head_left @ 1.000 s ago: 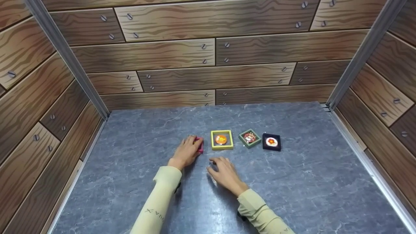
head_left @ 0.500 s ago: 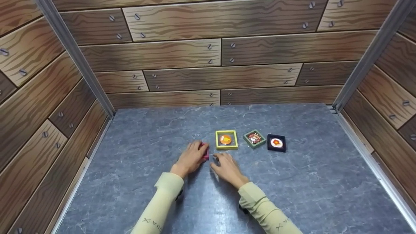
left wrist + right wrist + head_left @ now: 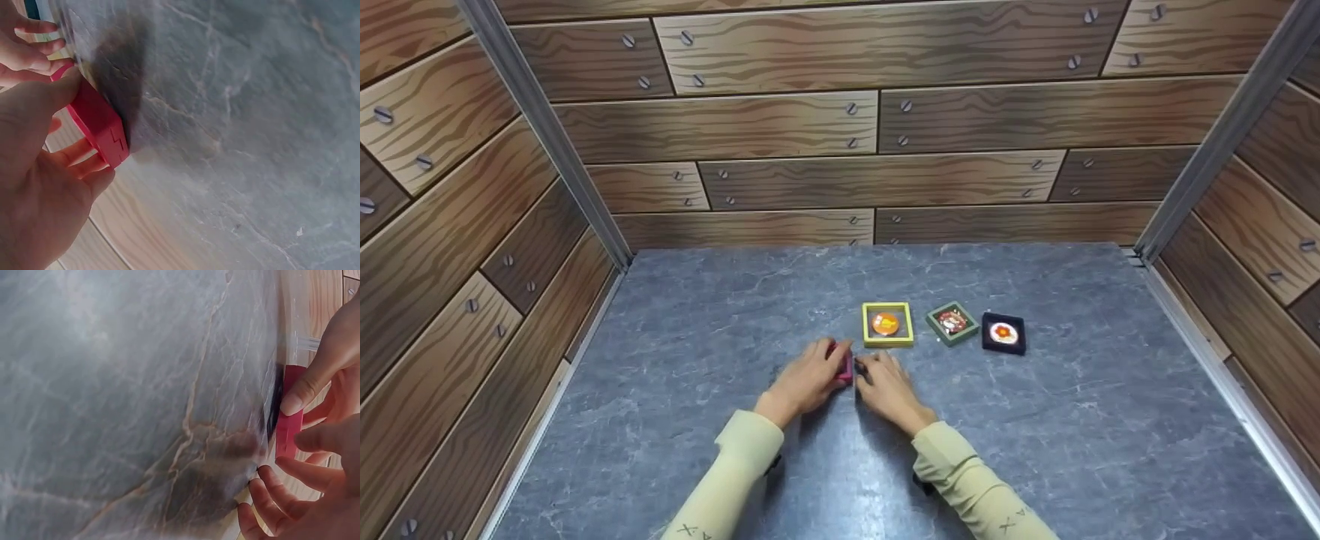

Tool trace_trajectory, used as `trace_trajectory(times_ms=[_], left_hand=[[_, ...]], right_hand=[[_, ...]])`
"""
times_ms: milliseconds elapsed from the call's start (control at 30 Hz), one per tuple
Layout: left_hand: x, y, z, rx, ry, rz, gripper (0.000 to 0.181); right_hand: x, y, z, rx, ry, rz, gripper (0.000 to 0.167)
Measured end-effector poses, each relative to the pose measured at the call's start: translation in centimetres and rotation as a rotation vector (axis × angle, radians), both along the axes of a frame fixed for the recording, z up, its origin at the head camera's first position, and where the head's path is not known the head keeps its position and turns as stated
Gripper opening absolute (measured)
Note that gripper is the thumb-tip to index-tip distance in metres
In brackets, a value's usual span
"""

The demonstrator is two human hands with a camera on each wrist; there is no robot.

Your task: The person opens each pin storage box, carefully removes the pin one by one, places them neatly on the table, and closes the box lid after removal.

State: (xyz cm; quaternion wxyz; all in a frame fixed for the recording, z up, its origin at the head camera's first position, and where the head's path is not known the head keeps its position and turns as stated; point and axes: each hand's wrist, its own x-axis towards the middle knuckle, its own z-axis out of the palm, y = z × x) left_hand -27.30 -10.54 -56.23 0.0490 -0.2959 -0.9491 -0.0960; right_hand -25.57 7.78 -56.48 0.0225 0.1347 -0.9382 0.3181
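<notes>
My left hand (image 3: 810, 379) grips a small pinkish-red square box (image 3: 846, 367), thumb along its near side and fingers along the far side. In the left wrist view a stepped seam shows on the end of the red box (image 3: 101, 115). Close against its right end, my right hand (image 3: 891, 390) has loosely bent, spread fingers. From the right wrist, its thumb and forefinger appear at the end of the box (image 3: 288, 433); whether they touch it I cannot tell. Just beyond both hands lies a yellow square frame (image 3: 906, 343) around an orange disc.
Right of the yellow frame sit a turned green box (image 3: 952, 323) with a patterned picture and a black box (image 3: 1003, 334) with a red-and-white round design. All rest on a grey marbled tabletop (image 3: 720, 300). Plank-patterned panels (image 3: 810, 124) wall in the back and sides.
My left hand has brought the red box nearer and slightly right, away from beside the yellow frame. My right hand has closed the distance to its right end. The head view has shifted a little.
</notes>
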Motion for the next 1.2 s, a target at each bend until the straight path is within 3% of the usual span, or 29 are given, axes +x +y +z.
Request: trace_trajectory(times_ms=[200,300,533,933,1200], left_hand=[[0.7,0.0,0.4,0.026,0.028,-0.054,0.063],[1.1,-0.2,0.6,0.042,0.010,-0.059,0.066],[2.0,-0.4,0.7,0.094,-0.073,-0.062,0.071],[2.9,-0.6,1.0,0.135,-0.122,-0.102,0.072],[3.5,-0.9,0.8,0.147,-0.120,-0.107,0.075]], right_hand=[[-0.1,0.1,0.2,-0.016,-0.019,0.018,0.036],[-0.1,0.2,0.3,-0.061,-0.035,0.039,0.036],[0.0,0.6,0.4,-0.259,-0.172,0.035,0.031],[0.3,1.1,0.4,-0.355,-0.291,0.004,0.024],[0.2,1.5,0.5,-0.419,-0.367,0.081,0.026]])
